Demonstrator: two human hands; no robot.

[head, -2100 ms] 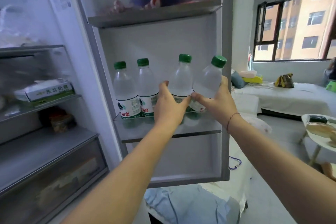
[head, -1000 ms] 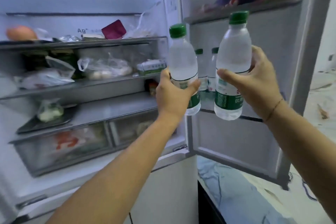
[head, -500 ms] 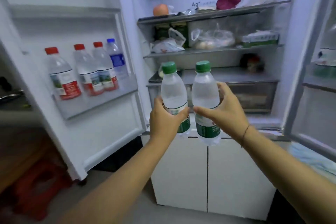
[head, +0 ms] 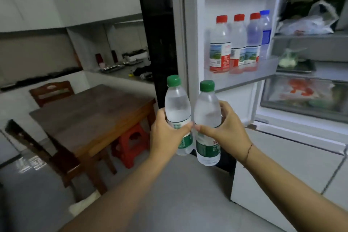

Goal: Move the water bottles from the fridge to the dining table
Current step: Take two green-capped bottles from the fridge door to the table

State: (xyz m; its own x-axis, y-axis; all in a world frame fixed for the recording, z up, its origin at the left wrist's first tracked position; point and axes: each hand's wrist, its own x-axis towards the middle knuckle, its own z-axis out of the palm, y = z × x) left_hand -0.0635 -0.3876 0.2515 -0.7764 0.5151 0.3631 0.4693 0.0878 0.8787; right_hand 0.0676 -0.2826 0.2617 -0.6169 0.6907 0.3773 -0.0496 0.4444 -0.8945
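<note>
My left hand [head: 165, 135] grips one green-capped water bottle [head: 177, 103] upright. Beside it, my right hand [head: 224, 132] grips a second green-capped water bottle [head: 207, 111], also upright; the two bottles almost touch. Both are held in mid-air in front of the open fridge [head: 282, 137]. The brown wooden dining table [head: 90, 117] stands to the left, lower and farther than the bottles. On the fridge's left door shelf [head: 243, 73] stand three red-capped bottles [head: 220, 45] and a blue-capped bottle [head: 265, 30].
Two wooden chairs [head: 50, 90] stand at the table's far and near sides, and a red plastic stool [head: 131, 143] sits under it. A counter [head: 124, 69] with trays runs behind. The open fridge door juts out on the right. Grey floor lies below my arms.
I have turned left, away from the fridge interior; the dining table has come into view. Both hands still carry the green-capped bottles taken from the right door shelf.
</note>
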